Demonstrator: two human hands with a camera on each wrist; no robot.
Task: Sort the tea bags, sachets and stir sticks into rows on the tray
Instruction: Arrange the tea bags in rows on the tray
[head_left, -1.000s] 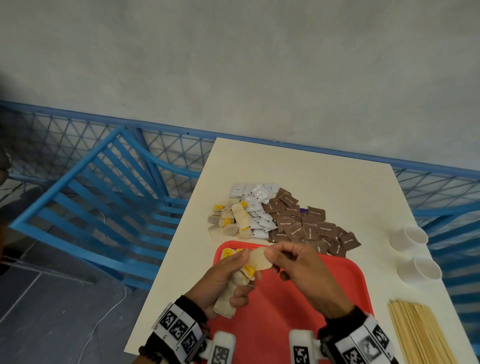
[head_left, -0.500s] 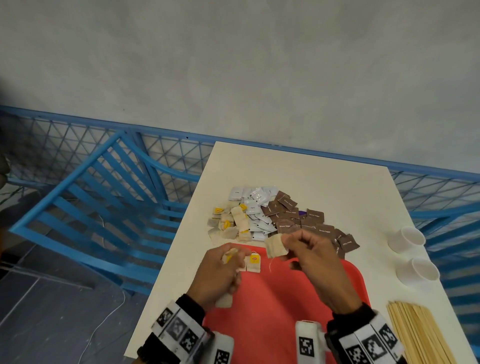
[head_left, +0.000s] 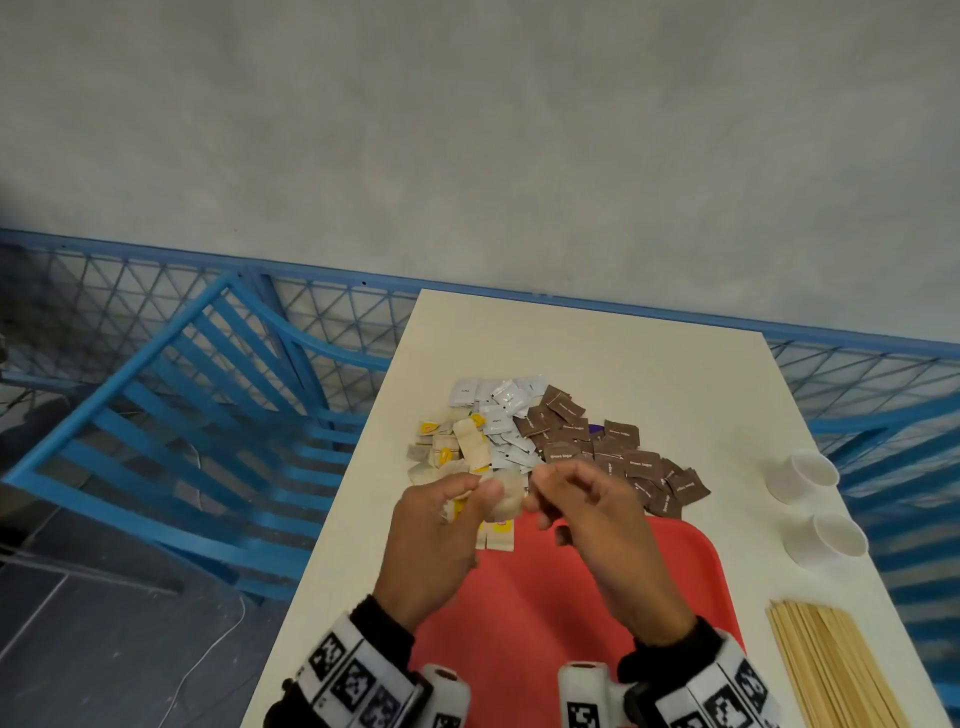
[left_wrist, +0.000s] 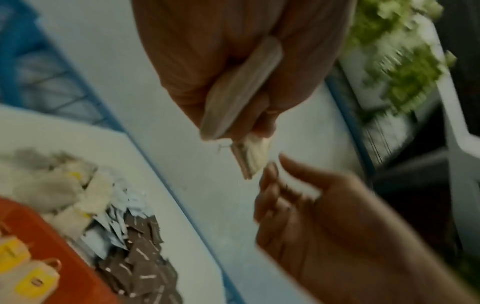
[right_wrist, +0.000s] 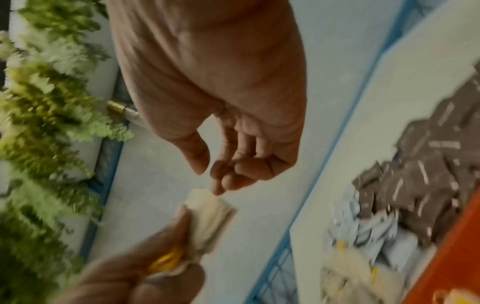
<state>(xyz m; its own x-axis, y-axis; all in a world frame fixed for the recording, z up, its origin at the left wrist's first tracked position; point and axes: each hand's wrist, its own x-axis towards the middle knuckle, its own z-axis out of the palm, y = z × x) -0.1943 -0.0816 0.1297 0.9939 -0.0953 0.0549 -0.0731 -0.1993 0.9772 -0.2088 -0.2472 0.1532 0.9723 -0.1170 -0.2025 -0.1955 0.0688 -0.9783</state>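
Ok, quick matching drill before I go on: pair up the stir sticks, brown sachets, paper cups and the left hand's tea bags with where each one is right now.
Things:
1. stir sticks
2. brown sachets
3. paper cups
4. tea bags

Places:
A. piled on the table beyond the red tray
B. gripped in the left hand
C. table's near right corner
D. right edge of the table, beyond the sticks

Pairs: 1-C, 2-A, 3-D, 4-B

Left grip (head_left: 441, 525) pinching – right grip (head_left: 587, 509) loosely curled.
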